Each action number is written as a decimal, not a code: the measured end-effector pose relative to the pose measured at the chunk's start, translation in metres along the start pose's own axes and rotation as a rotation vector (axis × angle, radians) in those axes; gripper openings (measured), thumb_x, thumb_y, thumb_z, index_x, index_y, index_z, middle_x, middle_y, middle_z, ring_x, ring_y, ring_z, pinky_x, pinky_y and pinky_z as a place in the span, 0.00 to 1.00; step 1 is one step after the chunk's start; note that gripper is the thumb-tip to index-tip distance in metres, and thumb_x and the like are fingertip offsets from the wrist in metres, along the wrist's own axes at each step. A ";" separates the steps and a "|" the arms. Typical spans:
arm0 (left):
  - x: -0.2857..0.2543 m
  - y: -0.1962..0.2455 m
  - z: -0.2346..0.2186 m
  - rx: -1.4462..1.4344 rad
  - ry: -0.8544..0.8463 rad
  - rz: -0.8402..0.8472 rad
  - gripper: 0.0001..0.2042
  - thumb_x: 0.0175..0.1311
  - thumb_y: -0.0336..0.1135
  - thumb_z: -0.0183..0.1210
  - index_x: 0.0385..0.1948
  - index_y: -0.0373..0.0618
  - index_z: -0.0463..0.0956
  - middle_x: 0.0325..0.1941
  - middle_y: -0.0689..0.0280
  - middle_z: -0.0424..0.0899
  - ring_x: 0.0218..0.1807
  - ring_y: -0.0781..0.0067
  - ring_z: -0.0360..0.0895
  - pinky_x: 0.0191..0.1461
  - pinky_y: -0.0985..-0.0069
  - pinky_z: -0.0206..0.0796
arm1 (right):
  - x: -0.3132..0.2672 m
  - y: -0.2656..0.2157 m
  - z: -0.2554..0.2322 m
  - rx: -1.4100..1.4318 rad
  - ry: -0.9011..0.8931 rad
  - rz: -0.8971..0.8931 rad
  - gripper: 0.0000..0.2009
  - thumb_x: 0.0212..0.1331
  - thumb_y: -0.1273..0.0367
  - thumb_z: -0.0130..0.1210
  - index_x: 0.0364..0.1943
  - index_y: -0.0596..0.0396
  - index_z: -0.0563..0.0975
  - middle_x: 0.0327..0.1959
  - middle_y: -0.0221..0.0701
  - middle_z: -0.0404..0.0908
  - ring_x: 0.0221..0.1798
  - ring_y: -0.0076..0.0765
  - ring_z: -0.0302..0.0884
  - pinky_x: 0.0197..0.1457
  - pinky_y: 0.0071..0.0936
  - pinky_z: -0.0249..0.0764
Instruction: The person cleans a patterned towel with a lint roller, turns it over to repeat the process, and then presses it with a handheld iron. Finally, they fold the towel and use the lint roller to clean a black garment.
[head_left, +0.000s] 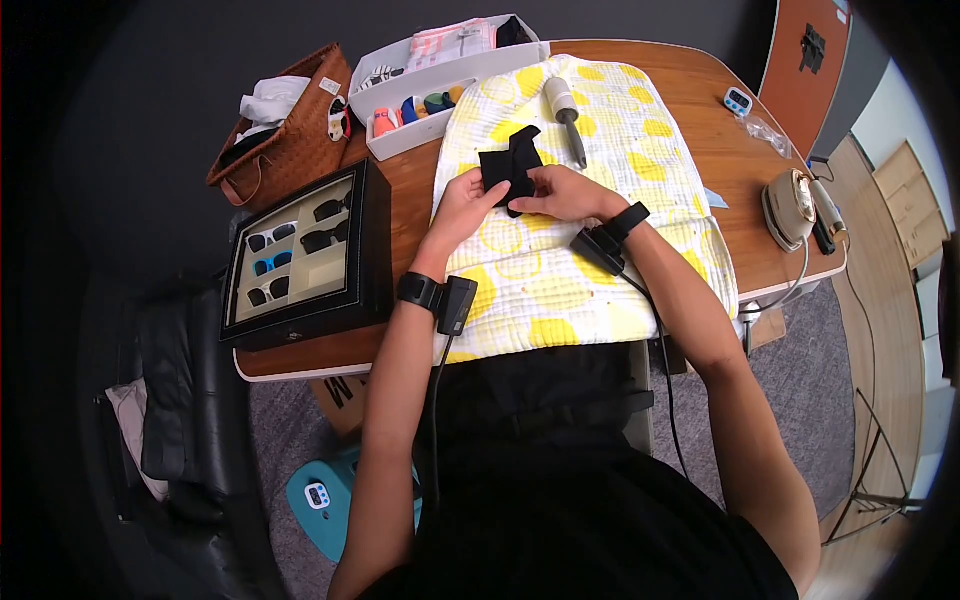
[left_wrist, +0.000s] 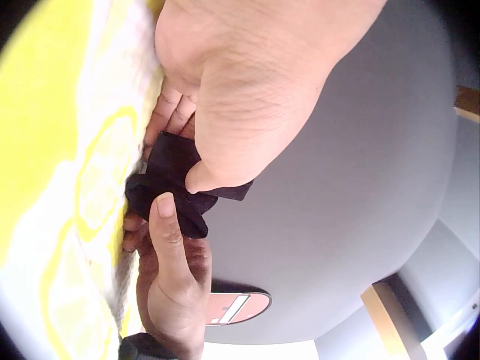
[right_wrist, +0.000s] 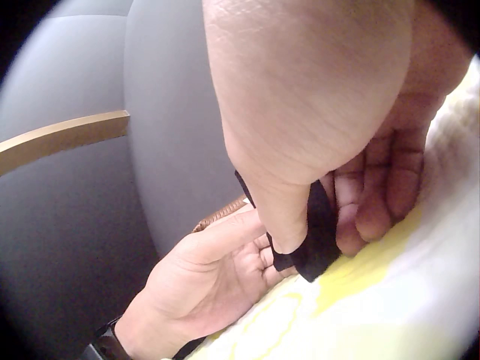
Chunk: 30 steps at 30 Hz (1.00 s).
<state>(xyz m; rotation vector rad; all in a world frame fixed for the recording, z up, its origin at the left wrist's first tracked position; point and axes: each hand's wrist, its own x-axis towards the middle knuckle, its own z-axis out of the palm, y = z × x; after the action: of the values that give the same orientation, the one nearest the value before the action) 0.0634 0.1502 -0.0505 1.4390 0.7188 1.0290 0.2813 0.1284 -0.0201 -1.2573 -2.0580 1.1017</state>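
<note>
Both hands meet over a folded black sock (head_left: 523, 155) on a white cloth with yellow lemon prints (head_left: 560, 290). The left hand (head_left: 463, 208) pinches its near left part, thumb on top and fingers beneath. From the other side the right hand (head_left: 572, 194) pinches the sock between thumb and fingers. In the left wrist view, the dark fabric (left_wrist: 169, 154) is bunched and layered between the two thumbs. In the right wrist view, part of the fabric (right_wrist: 322, 232) hangs below the right thumb, close over the cloth, and the rest is hidden by the hands.
A lint roller (head_left: 565, 110) lies beyond the hands. At left stand a sunglasses case (head_left: 375, 250), a wicker basket (head_left: 300, 130) and a white organizer (head_left: 400, 140) with rolled colourful items. On the right are a small steam iron (head_left: 790, 205) and a timer (head_left: 738, 101).
</note>
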 end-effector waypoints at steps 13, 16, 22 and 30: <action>0.000 0.000 0.001 -0.008 0.006 0.005 0.12 0.71 0.29 0.63 0.51 0.32 0.78 0.47 0.63 0.87 0.46 0.82 0.82 0.48 0.81 0.75 | -0.001 -0.004 -0.001 -0.005 -0.006 -0.002 0.22 0.62 0.54 0.67 0.46 0.61 0.83 0.35 0.38 0.86 0.36 0.33 0.79 0.44 0.31 0.74; -0.003 0.009 0.003 0.012 0.023 -0.095 0.12 0.71 0.29 0.62 0.50 0.32 0.78 0.45 0.65 0.88 0.43 0.84 0.82 0.43 0.82 0.74 | -0.002 -0.007 -0.002 -0.032 -0.008 0.013 0.23 0.62 0.54 0.67 0.46 0.61 0.83 0.36 0.39 0.86 0.36 0.33 0.80 0.44 0.31 0.75; -0.003 0.014 -0.001 0.050 -0.029 -0.146 0.12 0.71 0.29 0.63 0.51 0.33 0.78 0.45 0.65 0.87 0.43 0.83 0.82 0.42 0.82 0.74 | -0.004 -0.010 -0.003 -0.048 -0.013 0.032 0.24 0.61 0.53 0.68 0.46 0.62 0.83 0.36 0.40 0.86 0.36 0.34 0.80 0.44 0.31 0.75; -0.008 0.022 0.008 0.010 0.008 -0.062 0.15 0.67 0.27 0.66 0.52 0.33 0.77 0.48 0.62 0.86 0.45 0.79 0.83 0.49 0.81 0.76 | 0.001 0.001 0.000 0.003 -0.007 0.026 0.23 0.61 0.53 0.68 0.45 0.62 0.83 0.35 0.39 0.86 0.36 0.33 0.79 0.44 0.31 0.75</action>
<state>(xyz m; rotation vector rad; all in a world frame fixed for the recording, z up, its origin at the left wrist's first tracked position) 0.0643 0.1362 -0.0297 1.4133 0.7705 0.9858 0.2816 0.1296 -0.0209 -1.2842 -2.0503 1.1220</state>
